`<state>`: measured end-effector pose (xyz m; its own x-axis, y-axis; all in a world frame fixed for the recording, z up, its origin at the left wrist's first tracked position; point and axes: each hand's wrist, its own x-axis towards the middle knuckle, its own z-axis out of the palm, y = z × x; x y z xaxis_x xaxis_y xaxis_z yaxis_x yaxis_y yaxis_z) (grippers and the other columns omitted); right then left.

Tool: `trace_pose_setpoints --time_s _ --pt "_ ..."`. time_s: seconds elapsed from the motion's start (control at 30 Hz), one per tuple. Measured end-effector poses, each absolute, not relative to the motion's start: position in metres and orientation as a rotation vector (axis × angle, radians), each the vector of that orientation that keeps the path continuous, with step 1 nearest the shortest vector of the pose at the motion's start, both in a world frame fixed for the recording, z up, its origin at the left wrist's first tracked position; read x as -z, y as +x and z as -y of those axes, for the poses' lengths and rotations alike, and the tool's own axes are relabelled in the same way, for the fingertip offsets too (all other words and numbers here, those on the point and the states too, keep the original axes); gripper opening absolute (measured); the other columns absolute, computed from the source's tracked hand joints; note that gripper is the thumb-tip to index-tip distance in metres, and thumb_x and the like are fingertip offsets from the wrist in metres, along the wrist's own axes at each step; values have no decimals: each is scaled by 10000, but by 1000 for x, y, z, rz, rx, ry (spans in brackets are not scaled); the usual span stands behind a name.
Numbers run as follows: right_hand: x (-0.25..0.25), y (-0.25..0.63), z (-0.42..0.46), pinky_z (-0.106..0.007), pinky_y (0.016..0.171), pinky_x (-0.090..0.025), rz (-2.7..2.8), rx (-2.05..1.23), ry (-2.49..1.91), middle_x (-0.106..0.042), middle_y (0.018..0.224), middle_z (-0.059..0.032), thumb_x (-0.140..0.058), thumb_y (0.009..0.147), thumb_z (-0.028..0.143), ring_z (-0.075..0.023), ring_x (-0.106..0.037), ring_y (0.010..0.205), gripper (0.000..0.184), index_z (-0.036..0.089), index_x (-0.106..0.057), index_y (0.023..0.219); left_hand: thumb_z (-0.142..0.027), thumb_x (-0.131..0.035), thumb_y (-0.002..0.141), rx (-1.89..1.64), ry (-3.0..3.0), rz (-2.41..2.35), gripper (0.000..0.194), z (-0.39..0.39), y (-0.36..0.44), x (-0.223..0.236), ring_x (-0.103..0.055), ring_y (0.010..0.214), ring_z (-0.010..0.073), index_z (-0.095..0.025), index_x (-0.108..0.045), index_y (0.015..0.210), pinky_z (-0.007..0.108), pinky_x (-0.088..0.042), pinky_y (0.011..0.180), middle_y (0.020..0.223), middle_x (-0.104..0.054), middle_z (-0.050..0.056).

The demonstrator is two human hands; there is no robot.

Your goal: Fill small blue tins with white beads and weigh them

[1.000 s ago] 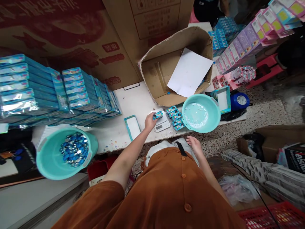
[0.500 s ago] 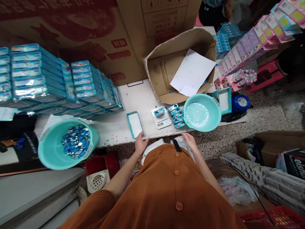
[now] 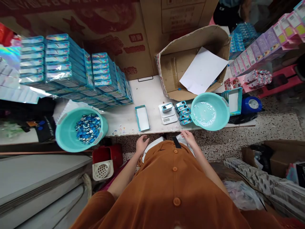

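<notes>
My left hand (image 3: 142, 144) hangs just below the front edge of the white table (image 3: 147, 95), open and holding nothing. My right hand (image 3: 188, 137) rests near that edge, also empty, close to a teal plastic basin (image 3: 209, 125) holding white beads. A small blue tin (image 3: 167, 108) sits on a white digital scale (image 3: 168, 117). Several matching tins (image 3: 183, 113) lie in a row to its right. Left of the scale lies a shallow teal-and-white tray (image 3: 142, 117). Another teal basin (image 3: 69, 135), piled with shiny blue pieces, sits at the table's left end.
Stacks of shrink-wrapped blue boxes (image 3: 69, 70) line the table's back left. A cardboard box (image 3: 181, 76) holding white paper stands behind the scale. Packaged lilac boxes (image 3: 257, 51) rise at upper right. A co-worker's arm (image 3: 245, 9) shows at the top.
My left hand has left the tin on the scale and dropped back past the table's front edge. The tin stays on the scale. The view has shifted slightly.
</notes>
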<state>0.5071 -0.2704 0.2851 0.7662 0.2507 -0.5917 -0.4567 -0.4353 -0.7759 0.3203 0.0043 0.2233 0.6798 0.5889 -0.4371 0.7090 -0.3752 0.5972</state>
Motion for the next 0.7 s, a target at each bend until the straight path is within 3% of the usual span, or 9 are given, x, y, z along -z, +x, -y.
trace_pose_setpoints --time_s 0.27,0.53,0.7 --pt "-284 498 289 -279 650 -418 -259 -754 -1839 -666 742 -32 -586 702 535 -162 -571 651 359 192 -679 752 -348 -572 794 247 2066 -902 256 -2 343 -223 -646 952 208 -183 -617 984 355 -483 908 1014 -694 82" --pt "-286 494 317 -272 649 -435 -392 -617 -1806 -669 731 -33 -608 675 551 -154 -568 636 377 191 -684 760 -365 -563 819 -108 2471 -588 387 -7 465 -259 -525 1147 260 -188 -549 1163 388 -396 1007 1147 -612 111" --pt "-287 523 346 -290 655 -448 -436 -551 -1820 -686 745 -57 -612 637 625 -181 -589 657 458 192 -682 767 -503 -507 841 39 2471 -740 540 19 545 -295 -626 883 261 -198 -468 1285 343 -460 788 861 -659 74"
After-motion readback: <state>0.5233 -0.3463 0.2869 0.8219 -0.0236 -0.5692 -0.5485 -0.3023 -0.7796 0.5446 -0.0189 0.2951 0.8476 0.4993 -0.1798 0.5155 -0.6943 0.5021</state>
